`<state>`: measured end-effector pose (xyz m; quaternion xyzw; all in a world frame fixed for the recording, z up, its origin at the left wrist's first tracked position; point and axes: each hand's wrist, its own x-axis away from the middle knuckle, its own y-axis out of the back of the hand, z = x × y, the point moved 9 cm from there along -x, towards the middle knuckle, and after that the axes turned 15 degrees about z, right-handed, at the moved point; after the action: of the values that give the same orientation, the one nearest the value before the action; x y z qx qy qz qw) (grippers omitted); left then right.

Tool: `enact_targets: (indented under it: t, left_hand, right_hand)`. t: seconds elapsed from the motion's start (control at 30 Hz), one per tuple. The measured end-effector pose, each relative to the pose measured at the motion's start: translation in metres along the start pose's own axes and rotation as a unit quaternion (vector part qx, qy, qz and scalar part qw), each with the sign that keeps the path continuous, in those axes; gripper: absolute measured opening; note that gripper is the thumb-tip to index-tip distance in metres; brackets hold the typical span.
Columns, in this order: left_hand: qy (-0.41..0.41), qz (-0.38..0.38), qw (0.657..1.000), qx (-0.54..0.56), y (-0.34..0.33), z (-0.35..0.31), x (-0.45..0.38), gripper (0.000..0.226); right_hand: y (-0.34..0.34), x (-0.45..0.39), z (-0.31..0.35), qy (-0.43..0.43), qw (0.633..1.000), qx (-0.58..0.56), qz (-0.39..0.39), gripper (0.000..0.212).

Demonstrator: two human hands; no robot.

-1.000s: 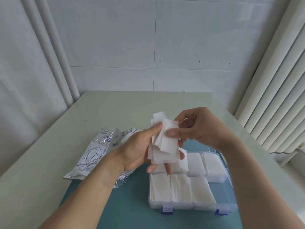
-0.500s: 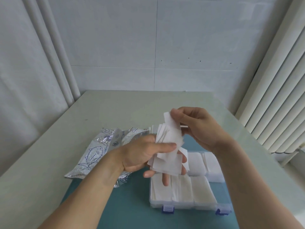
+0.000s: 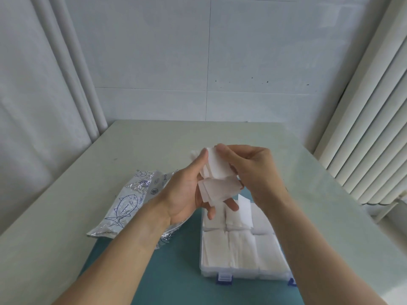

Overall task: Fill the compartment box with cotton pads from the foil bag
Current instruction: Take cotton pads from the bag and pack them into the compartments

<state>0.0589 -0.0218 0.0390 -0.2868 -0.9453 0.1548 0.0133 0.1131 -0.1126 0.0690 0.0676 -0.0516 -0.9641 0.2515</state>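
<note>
Above compartment box point(image 3: 244, 275), left hand point(image 3: 187, 190) and right hand point(image 3: 253, 170) grip cotton pads point(image 3: 218, 179)

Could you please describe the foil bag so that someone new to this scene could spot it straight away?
Start at the pale table and find the teal mat near its front edge. The foil bag lies flat at the mat's far left corner, left of the clear compartment box. It alone is crinkled silver, printed with a blue fish.

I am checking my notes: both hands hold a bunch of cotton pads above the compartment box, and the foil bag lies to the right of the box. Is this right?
Not quite. In the head view the foil bag lies left of the compartment box, not right. The rest stands: left hand and right hand both hold the cotton pads above the box.
</note>
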Motion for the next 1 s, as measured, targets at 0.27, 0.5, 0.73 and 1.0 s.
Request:
enact_targets:
  t: [0.27,0.5,0.73,1.0]
  left_hand:
    - [0.013,-0.073,0.997,-0.029,0.013,0.001,0.005,0.038]
    - [0.044,-0.101,0.993,-0.033,0.020,0.009,0.005,0.039]
    - [0.030,-0.143,0.988,-0.049,0.033,0.004,0.010,0.039]
    - [-0.028,-0.132,0.984,0.117,0.024,0.012,-0.001,0.042]
  right_hand:
    - [0.023,-0.006,0.000,-0.037,0.993,0.105,0.025,0.014]
    - [0.013,0.005,-0.041,-0.185,0.830,0.453,0.267,0.024]
    - [0.047,0.002,-0.013,-0.110,0.918,0.334,0.183,0.009]
    - [0.018,0.000,0.001,-0.043,0.977,0.157,0.140,0.008]
